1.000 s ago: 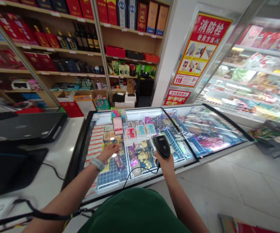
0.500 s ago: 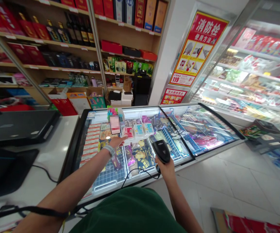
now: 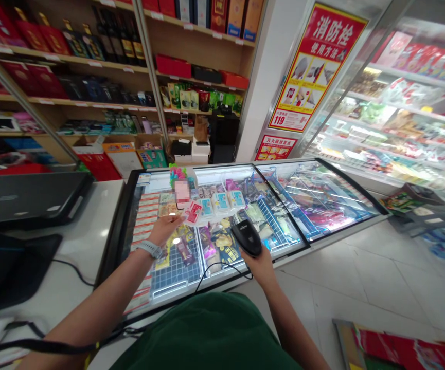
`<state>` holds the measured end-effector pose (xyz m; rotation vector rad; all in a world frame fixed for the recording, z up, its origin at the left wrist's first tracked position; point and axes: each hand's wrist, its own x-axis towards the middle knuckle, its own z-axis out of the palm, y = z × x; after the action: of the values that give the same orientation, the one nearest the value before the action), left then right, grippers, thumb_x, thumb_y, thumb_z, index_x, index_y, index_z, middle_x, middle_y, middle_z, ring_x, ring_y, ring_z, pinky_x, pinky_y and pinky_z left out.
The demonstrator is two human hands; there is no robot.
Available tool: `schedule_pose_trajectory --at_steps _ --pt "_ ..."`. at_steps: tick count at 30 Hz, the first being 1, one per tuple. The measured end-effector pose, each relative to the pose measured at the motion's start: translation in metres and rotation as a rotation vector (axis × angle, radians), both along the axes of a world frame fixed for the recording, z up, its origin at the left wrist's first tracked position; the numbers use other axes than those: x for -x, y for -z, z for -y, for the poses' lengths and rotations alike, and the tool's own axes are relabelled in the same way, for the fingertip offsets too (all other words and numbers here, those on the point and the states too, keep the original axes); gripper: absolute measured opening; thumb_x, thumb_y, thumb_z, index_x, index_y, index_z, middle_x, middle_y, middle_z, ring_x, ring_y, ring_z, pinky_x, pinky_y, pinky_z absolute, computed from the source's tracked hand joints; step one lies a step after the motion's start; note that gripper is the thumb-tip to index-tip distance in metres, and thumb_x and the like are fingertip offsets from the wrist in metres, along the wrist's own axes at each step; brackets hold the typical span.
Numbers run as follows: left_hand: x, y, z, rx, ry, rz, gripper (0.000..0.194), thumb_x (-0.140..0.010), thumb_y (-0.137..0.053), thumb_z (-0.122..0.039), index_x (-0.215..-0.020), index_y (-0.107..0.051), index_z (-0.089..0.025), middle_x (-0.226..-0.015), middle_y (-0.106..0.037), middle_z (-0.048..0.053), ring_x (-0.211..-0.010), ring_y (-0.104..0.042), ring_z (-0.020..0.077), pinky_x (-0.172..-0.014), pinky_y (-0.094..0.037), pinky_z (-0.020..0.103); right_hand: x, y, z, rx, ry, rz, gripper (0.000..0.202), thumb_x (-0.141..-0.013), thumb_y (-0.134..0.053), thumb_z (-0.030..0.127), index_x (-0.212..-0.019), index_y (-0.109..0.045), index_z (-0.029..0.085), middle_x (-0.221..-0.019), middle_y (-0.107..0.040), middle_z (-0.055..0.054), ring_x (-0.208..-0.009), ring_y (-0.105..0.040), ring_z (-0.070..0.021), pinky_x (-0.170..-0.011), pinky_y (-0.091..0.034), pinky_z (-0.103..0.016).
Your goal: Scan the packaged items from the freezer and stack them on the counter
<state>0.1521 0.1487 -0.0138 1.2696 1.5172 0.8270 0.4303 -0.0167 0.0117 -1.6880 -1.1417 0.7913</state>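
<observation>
Over the glass-topped freezer (image 3: 176, 290), my left hand (image 3: 164, 229) pinches the near-left corner of a clear pack with a red label (image 3: 194, 211). That pack is tilted and lies left of three similar packs with blue labels (image 3: 221, 201), which rest in a row on the glass. Just behind the red-labelled pack is a phone (image 3: 182, 192), its screen blurred out. My right hand (image 3: 260, 264) is wrapped round the handle of a black barcode scanner (image 3: 247, 237), whose head points toward the packs. The scanner's cable (image 3: 222, 263) loops across the freezer's front edge.
A white counter (image 3: 104, 216) with a black machine (image 3: 33, 198) borders the freezer on the left. Shelves of bottles and boxes (image 3: 174, 66) stand behind. To the right are a lit display fridge (image 3: 407, 118) and a tiled floor (image 3: 341, 288).
My left hand has moved left and slightly back toward me, pulling the red-labelled pack away from the row. The scanner has shifted a little to the left in my right hand.
</observation>
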Motion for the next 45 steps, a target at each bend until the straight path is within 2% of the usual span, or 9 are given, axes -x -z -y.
schedule_pose_trajectory --at_steps 5,10,18,24,34,39,42,44,45 --pt "0.019 -0.018 0.012 -0.159 0.017 -0.174 0.048 -0.06 -0.068 -0.061 -0.078 -0.071 -0.016 -0.069 -0.069 0.002 -0.067 -0.061 0.0185 -0.059 -0.043 0.025 0.009 -0.014 -0.002 -0.008 -0.122 0.096 0.033 -0.066 -0.068 0.028 -0.096 -0.068 0.013 -0.079 -0.072 -0.004 -0.077 -0.067 -0.024 -0.068 -0.053 -0.03" --pt "0.03 -0.026 0.017 -0.232 0.029 -0.187 0.049 -0.066 -0.064 -0.059 -0.086 -0.07 -0.016 -0.08 -0.072 0.004 -0.076 -0.065 0.0198 -0.067 -0.048 0.025 0.015 -0.024 -0.006 -0.02 -0.275 0.216 0.035 -0.066 -0.066 0.02 -0.101 -0.066 0.019 -0.086 -0.072 -0.002 -0.079 -0.066 -0.0219 -0.071 -0.051 -0.029" --pt "0.038 -0.04 0.033 -0.307 0.073 -0.258 0.045 -0.073 -0.062 -0.057 -0.089 -0.07 -0.016 -0.085 -0.073 0.006 -0.079 -0.066 0.0211 -0.071 -0.05 0.026 0.023 -0.032 -0.011 0.008 -0.357 0.332 0.031 -0.067 -0.069 0.023 -0.098 -0.064 0.019 -0.086 -0.071 -0.004 -0.081 -0.067 -0.0229 -0.068 -0.048 -0.027" --pt "0.042 -0.035 0.036 -0.311 0.067 -0.236 0.048 -0.072 -0.063 -0.059 -0.093 -0.071 -0.016 -0.092 -0.073 0.006 -0.086 -0.067 0.0218 -0.078 -0.05 0.027 0.028 -0.035 -0.012 -0.006 -0.425 0.34 0.039 -0.069 -0.069 0.023 -0.107 -0.062 0.02 -0.095 -0.07 -0.005 -0.088 -0.066 -0.0233 -0.074 -0.049 -0.029" --pt "0.043 -0.03 0.037 -0.279 0.042 -0.191 0.047 -0.071 -0.066 -0.058 -0.092 -0.071 -0.016 -0.089 -0.073 0.006 -0.083 -0.067 0.0214 -0.075 -0.051 0.027 0.029 -0.034 -0.015 -0.038 -0.427 0.392 0.036 -0.068 -0.068 0.02 -0.103 -0.062 0.018 -0.092 -0.069 -0.005 -0.083 -0.065 -0.0224 -0.071 -0.048 -0.028" --pt "0.047 -0.016 0.037 -0.158 0.01 -0.054 0.049 -0.066 -0.069 -0.059 -0.088 -0.071 -0.016 -0.083 -0.072 0.005 -0.079 -0.065 0.0198 -0.071 -0.05 0.027 0.029 -0.03 -0.016 -0.046 -0.424 0.329 0.038 -0.069 -0.067 0.021 -0.107 -0.062 0.019 -0.095 -0.069 -0.006 -0.087 -0.066 -0.0231 -0.075 -0.049 -0.029" --pt "0.061 0.007 0.033 0.009 -0.134 0.07 0.053 -0.056 -0.075 -0.059 -0.084 -0.071 -0.015 -0.079 -0.072 0.005 -0.073 -0.064 0.0172 -0.067 -0.05 0.026 0.029 -0.027 -0.015 -0.026 -0.425 0.306 0.038 -0.07 -0.067 0.024 -0.107 -0.062 0.02 -0.096 -0.069 -0.006 -0.088 -0.066 -0.0233 -0.076 -0.049 -0.03" --pt "0.077 0.027 0.028 0.144 -0.29 0.098 0.052 -0.05 -0.077 -0.057 -0.078 -0.069 -0.014 -0.071 -0.069 0.004 -0.063 -0.061 0.0142 -0.058 -0.048 0.025 0.029 -0.025 -0.013 0.0 -0.433 0.304 0.037 -0.07 -0.067 0.023 -0.106 -0.062 0.02 -0.095 -0.069 -0.005 -0.086 -0.065 -0.0231 -0.075 -0.05 -0.03" --pt "0.085 0.036 0.025 0.17 -0.341 0.083 0.049 -0.052 -0.077 -0.054 -0.077 -0.068 -0.013 -0.069 -0.068 0.004 -0.059 -0.059 0.0131 -0.054 -0.046 0.024 0.029 -0.024 -0.012 0.009 -0.439 0.305 0.036 -0.069 -0.067 0.023 -0.105 -0.062 0.02 -0.094 -0.069 -0.005 -0.085 -0.065 -0.0228 -0.074 -0.049 -0.029"
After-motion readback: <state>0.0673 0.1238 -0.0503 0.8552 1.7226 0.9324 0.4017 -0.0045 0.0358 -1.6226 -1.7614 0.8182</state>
